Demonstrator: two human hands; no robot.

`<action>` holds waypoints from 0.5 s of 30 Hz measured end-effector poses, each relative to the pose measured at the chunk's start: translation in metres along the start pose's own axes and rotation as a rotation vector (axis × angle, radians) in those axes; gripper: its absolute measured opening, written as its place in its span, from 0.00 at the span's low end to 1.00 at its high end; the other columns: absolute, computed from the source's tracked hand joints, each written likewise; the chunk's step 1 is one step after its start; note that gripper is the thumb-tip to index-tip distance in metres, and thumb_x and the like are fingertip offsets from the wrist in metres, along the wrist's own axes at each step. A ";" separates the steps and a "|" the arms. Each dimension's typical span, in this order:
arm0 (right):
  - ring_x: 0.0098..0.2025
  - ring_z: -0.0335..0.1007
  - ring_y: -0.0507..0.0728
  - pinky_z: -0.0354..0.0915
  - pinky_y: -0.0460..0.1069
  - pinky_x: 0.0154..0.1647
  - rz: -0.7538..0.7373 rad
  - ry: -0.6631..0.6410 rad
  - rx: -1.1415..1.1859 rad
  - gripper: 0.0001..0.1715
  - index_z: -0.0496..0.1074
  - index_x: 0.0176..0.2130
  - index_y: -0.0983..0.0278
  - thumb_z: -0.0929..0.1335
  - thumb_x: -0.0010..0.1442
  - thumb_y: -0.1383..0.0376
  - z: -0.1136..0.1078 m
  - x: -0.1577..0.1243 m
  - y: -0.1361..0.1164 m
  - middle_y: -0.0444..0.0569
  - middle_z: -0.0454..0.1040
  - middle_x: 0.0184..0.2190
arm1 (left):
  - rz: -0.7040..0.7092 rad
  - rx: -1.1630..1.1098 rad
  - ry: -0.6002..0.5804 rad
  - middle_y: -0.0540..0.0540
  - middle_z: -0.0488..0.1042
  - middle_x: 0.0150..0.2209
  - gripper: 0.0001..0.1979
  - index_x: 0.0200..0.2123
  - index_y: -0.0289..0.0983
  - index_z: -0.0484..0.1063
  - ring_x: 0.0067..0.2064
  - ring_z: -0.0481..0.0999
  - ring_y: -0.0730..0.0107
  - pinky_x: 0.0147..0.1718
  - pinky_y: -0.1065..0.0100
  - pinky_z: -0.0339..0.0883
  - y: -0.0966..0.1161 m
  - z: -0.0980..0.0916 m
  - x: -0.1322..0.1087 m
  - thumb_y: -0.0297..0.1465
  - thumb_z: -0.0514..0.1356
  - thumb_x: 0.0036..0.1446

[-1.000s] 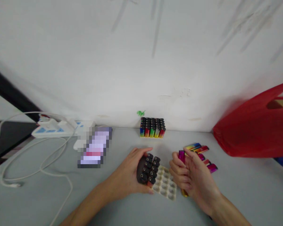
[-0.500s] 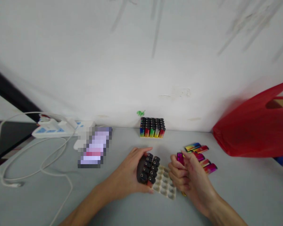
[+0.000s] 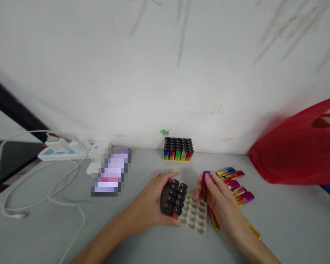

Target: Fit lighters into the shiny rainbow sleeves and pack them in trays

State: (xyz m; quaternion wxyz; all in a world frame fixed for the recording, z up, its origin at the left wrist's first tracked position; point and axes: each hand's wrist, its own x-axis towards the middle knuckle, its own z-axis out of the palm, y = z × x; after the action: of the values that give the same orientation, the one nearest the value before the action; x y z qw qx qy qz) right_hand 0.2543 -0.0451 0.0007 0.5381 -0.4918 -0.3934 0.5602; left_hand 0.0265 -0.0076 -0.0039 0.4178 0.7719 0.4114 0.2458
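My left hand (image 3: 151,205) curves its fingers and thumb around two rows of upright black-topped lighters (image 3: 173,198) standing in a cream holder tray. Bare round sockets of the tray (image 3: 194,214) show to the right of these rows. Beside the tray, my right hand (image 3: 218,194) pinches a shiny purple and gold lighter (image 3: 206,185) upright between thumb and fingers. Several colourful lighters (image 3: 239,190) lie loose beyond the right hand. Under that hand, another red and gold lighter (image 3: 213,220) is partly hidden, and a gold one (image 3: 253,229) pokes out past the wrist.
Against the wall stands a full block of lighters (image 3: 178,149). To the left are a phone (image 3: 112,170) with a blurred screen, a power strip (image 3: 71,150) and a looping white cable (image 3: 52,196). A red bag (image 3: 294,150) rests at the right.
My right hand has turned the purple lighter upright, with its fingers loosened from a fist into a pinch. More of the lighters beneath that hand now show. The left hand stays in place.
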 end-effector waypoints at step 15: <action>0.47 0.72 0.63 0.64 0.56 0.50 -0.316 -0.078 -0.635 0.13 0.79 0.46 0.56 0.67 0.76 0.54 0.000 -0.005 -0.008 0.51 0.74 0.45 | 0.016 0.011 -0.003 0.41 0.69 0.61 0.57 0.69 0.46 0.63 0.63 0.71 0.45 0.65 0.48 0.66 0.002 -0.002 0.000 0.33 0.85 0.37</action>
State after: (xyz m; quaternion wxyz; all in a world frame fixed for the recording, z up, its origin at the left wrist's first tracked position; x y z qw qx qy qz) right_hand 0.2559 -0.0487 0.0092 0.4231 -0.5455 -0.6395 0.3383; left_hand 0.0265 -0.0073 -0.0013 0.4123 0.7777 0.4059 0.2455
